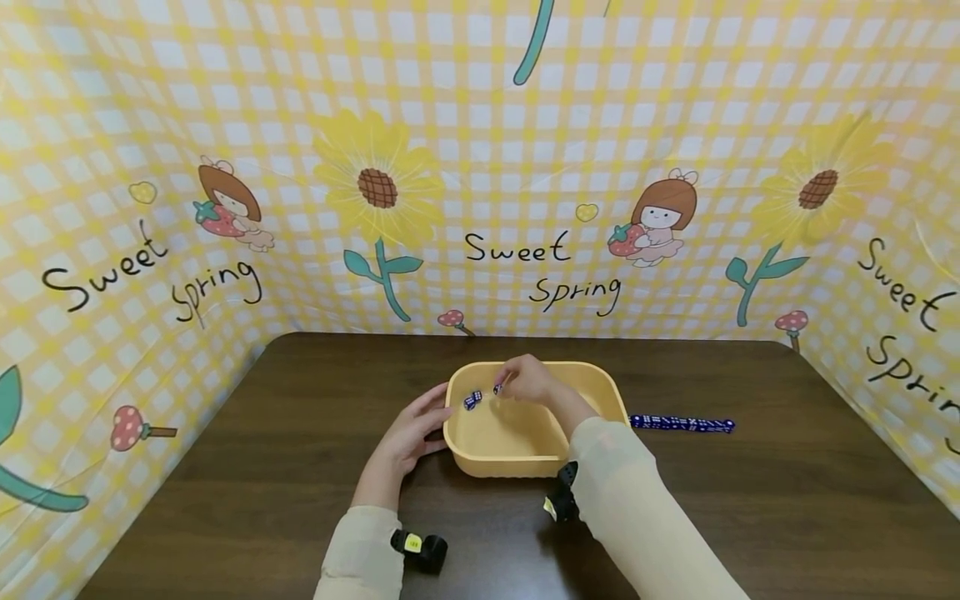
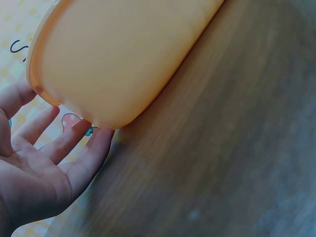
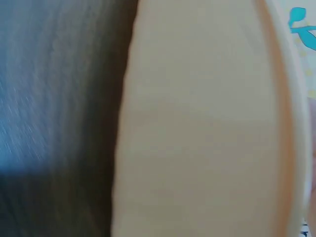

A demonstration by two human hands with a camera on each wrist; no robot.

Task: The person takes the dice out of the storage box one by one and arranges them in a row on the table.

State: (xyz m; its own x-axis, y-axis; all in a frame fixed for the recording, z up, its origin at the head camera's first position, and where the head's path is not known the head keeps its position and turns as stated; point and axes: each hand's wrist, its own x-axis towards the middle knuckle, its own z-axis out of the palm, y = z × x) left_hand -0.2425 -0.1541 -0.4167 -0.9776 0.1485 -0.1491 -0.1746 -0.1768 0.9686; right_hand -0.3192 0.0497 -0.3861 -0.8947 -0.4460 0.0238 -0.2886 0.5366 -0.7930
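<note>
A yellow plastic basin (image 1: 510, 468) stands on the table. Inside it, at the far left, lie a few blue dice (image 1: 472, 400) with white dots. My right hand (image 1: 531, 380) reaches over the basin and pinches another blue die (image 1: 497, 389) just right of them. Against the basin's left outer wall rests my left hand (image 1: 411, 432). In the left wrist view, the fingers of that hand (image 2: 44, 177) are spread and nearly straight, with fingertips touching the basin (image 2: 118, 59). The right wrist view is mostly filled by the basin's outer wall (image 3: 197, 118), hiding nearly all of the right hand.
A straight row of blue dice (image 1: 682, 424) lies on the dark wooden table (image 1: 285, 467), right of the basin. A yellow checked cloth (image 1: 495, 167) hangs behind and at both sides. Black camera straps (image 1: 422, 550) are on the wrists.
</note>
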